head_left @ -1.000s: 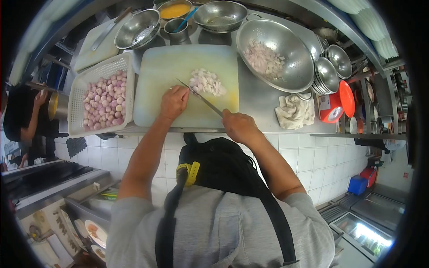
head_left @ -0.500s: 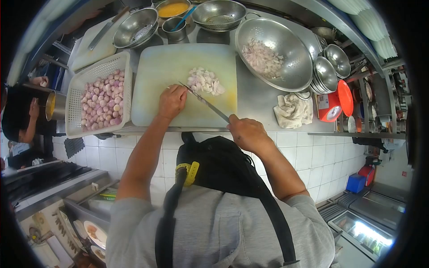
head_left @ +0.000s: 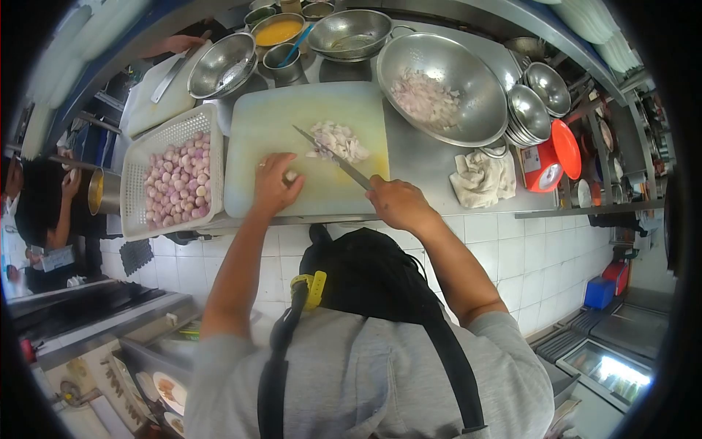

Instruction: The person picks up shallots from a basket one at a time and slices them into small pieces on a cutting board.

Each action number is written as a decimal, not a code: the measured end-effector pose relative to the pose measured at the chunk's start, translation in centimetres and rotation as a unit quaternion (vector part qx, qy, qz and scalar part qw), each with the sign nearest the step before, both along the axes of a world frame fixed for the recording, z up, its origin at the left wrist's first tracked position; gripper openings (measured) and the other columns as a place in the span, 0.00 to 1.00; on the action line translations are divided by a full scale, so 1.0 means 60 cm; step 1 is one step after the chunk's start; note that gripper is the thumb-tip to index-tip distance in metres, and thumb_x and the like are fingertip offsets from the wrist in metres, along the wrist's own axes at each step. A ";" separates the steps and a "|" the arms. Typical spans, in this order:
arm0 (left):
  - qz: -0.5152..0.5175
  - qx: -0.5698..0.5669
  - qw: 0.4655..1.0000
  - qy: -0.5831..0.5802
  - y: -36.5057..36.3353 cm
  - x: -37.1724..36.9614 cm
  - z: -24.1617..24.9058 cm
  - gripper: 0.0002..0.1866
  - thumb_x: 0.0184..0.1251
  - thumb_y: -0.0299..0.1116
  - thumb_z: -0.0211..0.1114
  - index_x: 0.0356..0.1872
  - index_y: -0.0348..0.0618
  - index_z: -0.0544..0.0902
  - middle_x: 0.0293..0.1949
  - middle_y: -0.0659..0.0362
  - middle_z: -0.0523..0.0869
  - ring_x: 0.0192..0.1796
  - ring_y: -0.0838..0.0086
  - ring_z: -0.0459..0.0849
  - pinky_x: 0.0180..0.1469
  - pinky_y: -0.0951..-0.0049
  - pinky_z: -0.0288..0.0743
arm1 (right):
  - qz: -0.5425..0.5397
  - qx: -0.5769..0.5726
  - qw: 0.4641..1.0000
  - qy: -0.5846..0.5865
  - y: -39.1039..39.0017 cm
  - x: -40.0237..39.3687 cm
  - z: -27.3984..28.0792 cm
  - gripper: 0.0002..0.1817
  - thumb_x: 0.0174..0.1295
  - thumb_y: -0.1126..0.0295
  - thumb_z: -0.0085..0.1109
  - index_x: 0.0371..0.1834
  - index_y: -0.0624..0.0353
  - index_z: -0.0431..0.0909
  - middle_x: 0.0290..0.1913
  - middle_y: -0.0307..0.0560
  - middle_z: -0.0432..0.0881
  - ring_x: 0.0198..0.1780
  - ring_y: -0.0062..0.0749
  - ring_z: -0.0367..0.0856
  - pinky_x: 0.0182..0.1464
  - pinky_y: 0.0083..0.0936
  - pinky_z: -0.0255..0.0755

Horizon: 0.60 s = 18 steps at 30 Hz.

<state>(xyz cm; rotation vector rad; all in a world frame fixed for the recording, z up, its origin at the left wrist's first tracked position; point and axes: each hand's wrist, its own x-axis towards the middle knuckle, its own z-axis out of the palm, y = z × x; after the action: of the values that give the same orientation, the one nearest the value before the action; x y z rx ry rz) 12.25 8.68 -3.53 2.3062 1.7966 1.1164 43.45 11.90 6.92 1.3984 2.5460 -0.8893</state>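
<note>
My right hand [head_left: 398,205] is closed round the handle of a knife [head_left: 342,164], its blade slanting up to the left across the cutting board [head_left: 256,117]. The blade lies along the near edge of a pile of sliced shallots [head_left: 340,140]. My left hand [head_left: 276,184] rests on the board left of the blade, thumb and fingers spread apart. Between them is a small pale piece of shallot [head_left: 291,176]; whether the fingers touch it is hard to see. A white basket [head_left: 137,219] of peeled shallots [head_left: 178,179] stands left of the board.
Right of the board are a large colander [head_left: 479,80] with sliced shallots, a crumpled cloth [head_left: 482,178], stacked metal bowls [head_left: 528,113] and a red scale [head_left: 542,168]. Bowls and a metal pot [head_left: 285,69] line the back. Another knife [head_left: 170,82] lies far left, near another person's arm [head_left: 172,45].
My left hand has opened from a closed grip, uncovering the shallot piece. The knife blade has moved up against the sliced pile. Another person's arm has appeared at the back left.
</note>
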 end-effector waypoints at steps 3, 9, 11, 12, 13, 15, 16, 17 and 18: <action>-0.003 -0.019 1.000 0.001 -0.026 -0.011 0.002 0.22 0.59 0.31 0.75 0.56 0.43 0.84 0.53 0.50 0.88 0.56 0.50 0.84 0.62 0.49 0.73 | 0.012 -0.023 1.000 -0.005 -0.017 -0.010 0.012 0.16 0.81 0.60 0.50 0.54 0.63 0.76 0.44 0.61 0.89 0.52 0.61 0.88 0.56 0.56 0.78; 0.032 -0.051 0.996 -0.065 -0.033 -0.006 -0.009 0.17 0.65 0.32 0.74 0.54 0.42 0.84 0.48 0.52 0.89 0.51 0.53 0.85 0.58 0.52 0.73 | 0.016 -0.046 0.999 -0.023 -0.006 0.004 -0.006 0.17 0.81 0.59 0.50 0.54 0.63 0.76 0.46 0.63 0.88 0.54 0.60 0.87 0.57 0.55 0.78; 0.031 -0.020 0.996 -0.085 -0.006 0.010 -0.010 0.15 0.67 0.32 0.73 0.53 0.42 0.84 0.47 0.52 0.90 0.50 0.54 0.86 0.56 0.53 0.74 | 0.004 -0.042 0.999 -0.029 0.000 0.010 -0.003 0.17 0.81 0.58 0.50 0.54 0.62 0.77 0.46 0.63 0.88 0.54 0.60 0.87 0.57 0.55 0.78; 0.027 -0.020 0.997 -0.077 0.004 0.018 -0.009 0.15 0.66 0.32 0.74 0.52 0.43 0.85 0.46 0.53 0.90 0.50 0.55 0.86 0.55 0.54 0.75 | -0.002 -0.038 0.999 -0.032 0.004 0.010 0.000 0.17 0.81 0.58 0.50 0.53 0.62 0.77 0.46 0.63 0.88 0.54 0.60 0.87 0.57 0.55 0.78; 0.022 -0.019 0.997 -0.069 0.014 0.025 -0.008 0.14 0.66 0.32 0.74 0.51 0.44 0.85 0.46 0.54 0.90 0.50 0.55 0.86 0.55 0.55 0.75 | -0.003 -0.034 0.999 -0.031 0.004 0.010 -0.001 0.17 0.81 0.58 0.50 0.53 0.62 0.77 0.46 0.63 0.88 0.54 0.60 0.87 0.57 0.55 0.78; 0.025 0.002 0.998 -0.063 0.026 0.030 -0.004 0.13 0.65 0.32 0.74 0.50 0.47 0.86 0.45 0.57 0.90 0.50 0.56 0.86 0.55 0.55 0.75 | -0.007 -0.026 0.999 -0.028 0.001 0.012 -0.007 0.16 0.81 0.58 0.50 0.53 0.61 0.77 0.44 0.62 0.89 0.53 0.60 0.87 0.57 0.56 0.78; 0.035 0.021 0.997 -0.066 0.028 0.033 -0.004 0.13 0.65 0.31 0.74 0.49 0.48 0.86 0.44 0.58 0.90 0.49 0.57 0.86 0.55 0.55 0.74 | -0.007 -0.018 1.000 -0.020 -0.002 0.014 -0.011 0.16 0.81 0.58 0.50 0.52 0.62 0.77 0.43 0.63 0.88 0.51 0.61 0.87 0.56 0.57 0.77; 0.045 0.040 0.996 -0.068 0.027 0.034 -0.004 0.12 0.64 0.31 0.74 0.49 0.49 0.86 0.43 0.60 0.89 0.49 0.57 0.86 0.56 0.55 0.74 | -0.007 -0.012 1.000 -0.011 -0.005 0.016 -0.015 0.16 0.81 0.58 0.50 0.51 0.62 0.76 0.41 0.63 0.88 0.49 0.62 0.87 0.54 0.57 0.77; 0.070 0.023 0.994 -0.084 0.023 0.033 -0.010 0.12 0.63 0.30 0.73 0.48 0.50 0.86 0.42 0.60 0.89 0.49 0.57 0.86 0.56 0.55 0.73 | -0.008 -0.005 1.000 0.000 -0.007 0.016 -0.017 0.16 0.81 0.58 0.50 0.50 0.62 0.75 0.39 0.63 0.88 0.47 0.64 0.87 0.53 0.58 0.77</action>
<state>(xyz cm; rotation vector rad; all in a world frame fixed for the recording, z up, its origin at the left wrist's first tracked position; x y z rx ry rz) 14.22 10.07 -4.11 2.0646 1.9109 1.3406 44.40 11.46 5.91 1.4180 2.5304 -0.9021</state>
